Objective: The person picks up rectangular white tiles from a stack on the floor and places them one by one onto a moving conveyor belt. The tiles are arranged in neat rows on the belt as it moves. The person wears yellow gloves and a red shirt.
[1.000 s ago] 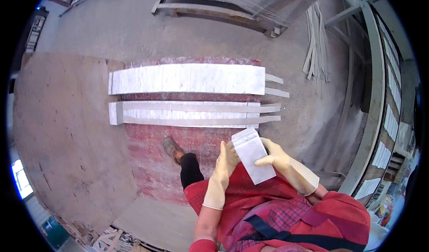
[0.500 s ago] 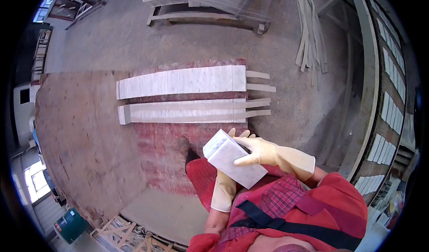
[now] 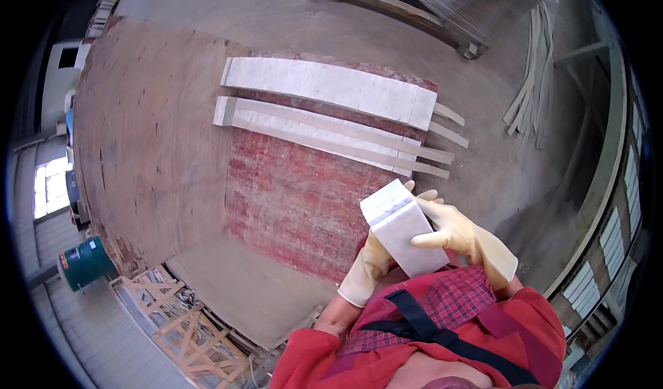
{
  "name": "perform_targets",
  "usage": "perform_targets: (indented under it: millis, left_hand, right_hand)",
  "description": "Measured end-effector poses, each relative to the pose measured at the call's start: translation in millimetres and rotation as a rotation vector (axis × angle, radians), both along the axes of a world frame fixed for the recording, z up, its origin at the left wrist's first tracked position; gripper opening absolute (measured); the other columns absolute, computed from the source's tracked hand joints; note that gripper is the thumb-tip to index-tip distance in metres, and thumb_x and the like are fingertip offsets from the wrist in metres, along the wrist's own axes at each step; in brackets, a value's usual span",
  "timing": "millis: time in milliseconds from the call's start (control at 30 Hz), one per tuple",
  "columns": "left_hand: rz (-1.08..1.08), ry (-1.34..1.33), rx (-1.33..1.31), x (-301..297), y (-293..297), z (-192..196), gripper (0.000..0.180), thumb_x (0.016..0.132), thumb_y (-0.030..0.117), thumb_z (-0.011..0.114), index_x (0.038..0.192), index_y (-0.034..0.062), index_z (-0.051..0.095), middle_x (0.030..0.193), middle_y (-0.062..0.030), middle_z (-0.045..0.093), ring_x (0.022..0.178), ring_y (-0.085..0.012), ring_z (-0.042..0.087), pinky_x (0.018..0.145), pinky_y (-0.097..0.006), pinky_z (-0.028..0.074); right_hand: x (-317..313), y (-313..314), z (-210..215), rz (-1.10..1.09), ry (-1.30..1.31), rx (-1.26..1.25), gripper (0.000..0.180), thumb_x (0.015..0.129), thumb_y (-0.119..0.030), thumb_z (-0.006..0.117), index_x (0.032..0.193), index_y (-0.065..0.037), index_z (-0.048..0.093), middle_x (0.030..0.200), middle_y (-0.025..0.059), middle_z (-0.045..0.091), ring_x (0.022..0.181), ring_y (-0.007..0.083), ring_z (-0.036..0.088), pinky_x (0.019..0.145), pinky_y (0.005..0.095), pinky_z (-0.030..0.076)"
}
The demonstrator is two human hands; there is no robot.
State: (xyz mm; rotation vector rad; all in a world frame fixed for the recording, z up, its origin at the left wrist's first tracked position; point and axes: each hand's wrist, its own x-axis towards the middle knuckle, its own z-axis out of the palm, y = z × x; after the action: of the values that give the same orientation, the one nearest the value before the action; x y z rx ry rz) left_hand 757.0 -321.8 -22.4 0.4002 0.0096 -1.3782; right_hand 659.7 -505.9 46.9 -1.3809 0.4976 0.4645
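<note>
Both gloved hands grip one white stone block [image 3: 404,234], held up at chest height: the left hand [image 3: 369,265] cups it from beneath, the right hand [image 3: 459,234] clamps its far side. Ahead of the hands, two long white slabs [image 3: 324,85] already lie on the red board [image 3: 297,196]; this block looks not yet placed.

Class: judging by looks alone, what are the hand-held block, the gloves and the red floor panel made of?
Block: probably stone or cast plaster, matte white, crisp flat faces. Gloves, left hand and right hand: likely rubber, cream, smooth, slightly glossy. Red panel: perhaps coated plywood, its red worn and streaked.
</note>
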Motion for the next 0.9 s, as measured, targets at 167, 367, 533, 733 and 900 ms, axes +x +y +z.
perform_targets:
  millis: [167,367,533,733,900]
  left_hand:
    - [0.117,-0.157,-0.099,-1.2,41.9,14.9,0.075,0.115,0.046,0.053,0.178,0.0345,0.014,0.179,-0.0136,0.033,0.165,-0.0345,0.033,0.135,-0.054,0.029]
    - [0.34,0.095,-0.119,-29.9,136.0,1.6,0.064,0.117,0.049,0.046,0.176,0.0381,0.023,0.182,-0.0151,0.026,0.166,-0.0389,0.028,0.134,-0.057,0.03]
    - [0.386,-0.287,-0.036,-61.2,227.0,18.1,0.068,0.117,0.06,0.03,0.178,0.0317,0.017,0.182,-0.0147,0.026,0.167,-0.0384,0.027,0.137,-0.058,0.022]
    - [0.49,-0.271,0.071,-109.8,298.1,67.7,0.074,0.117,0.063,0.029,0.177,0.0194,0.023,0.178,-0.02,0.034,0.165,-0.0362,0.032,0.135,-0.055,0.028]
    - [0.272,-0.247,0.003,-127.4,320.3,92.8,0.077,0.115,0.068,0.032,0.173,0.0175,0.037,0.174,-0.0208,0.041,0.161,-0.0361,0.038,0.132,-0.052,0.035]
  right_hand:
    - [19.9,39.0,18.5,0.119,-0.043,-0.089,0.107,0.079,-0.051,0.087,0.17,-0.014,0.045,0.146,0.0211,0.069,0.135,0.0347,0.066,0.115,0.0418,0.049]
    - [26.1,128.0,26.4,0.33,-0.231,-0.274,0.114,0.082,-0.053,0.092,0.172,-0.007,0.039,0.142,0.0239,0.069,0.129,0.0318,0.069,0.11,0.0363,0.051]
    - [5.3,218.5,45.6,0.422,-0.339,-0.32,0.097,0.088,-0.05,0.09,0.164,-0.005,0.05,0.145,0.0231,0.068,0.129,0.033,0.069,0.11,0.037,0.052]
    - [-44.2,301.1,57.9,0.388,-0.301,-0.344,0.089,0.092,-0.053,0.085,0.165,-0.014,0.052,0.138,0.0182,0.073,0.123,0.0298,0.07,0.107,0.0379,0.054]
    - [-87.3,327.2,97.3,0.334,-0.206,-0.382,0.086,0.094,-0.055,0.082,0.167,-0.022,0.052,0.14,0.0158,0.074,0.124,0.0314,0.07,0.107,0.0397,0.054]
